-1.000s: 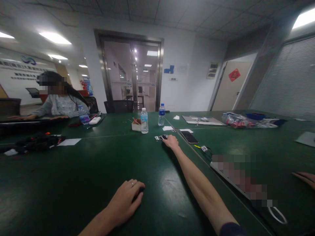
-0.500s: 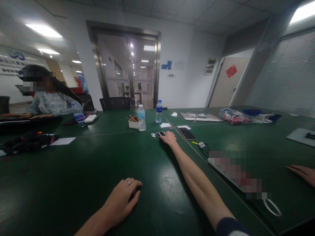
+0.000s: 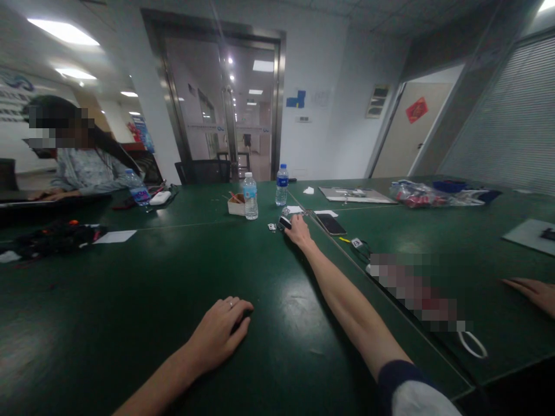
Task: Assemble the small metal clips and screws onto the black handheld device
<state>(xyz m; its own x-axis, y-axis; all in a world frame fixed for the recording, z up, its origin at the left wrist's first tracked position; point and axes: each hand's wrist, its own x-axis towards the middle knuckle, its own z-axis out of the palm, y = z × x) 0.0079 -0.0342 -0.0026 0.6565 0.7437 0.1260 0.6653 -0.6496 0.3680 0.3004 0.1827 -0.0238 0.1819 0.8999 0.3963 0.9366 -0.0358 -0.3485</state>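
Black-and-white item [image 3: 285, 222], mid-frame, could slip if right hand [image 3: 299, 231], narrowly pinching it, loosens; left hand [image 3: 220, 330], lower centre, half-curled, seemingly empty.

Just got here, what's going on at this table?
A person is reaching across the green table with the right hand, its fingers gripping a small black-and-white item, too small to identify. Whether it is off the table is unclear. The left hand rests on the tabletop, nearer the camera, holding nothing visible. A phone lies to the right of the right hand.
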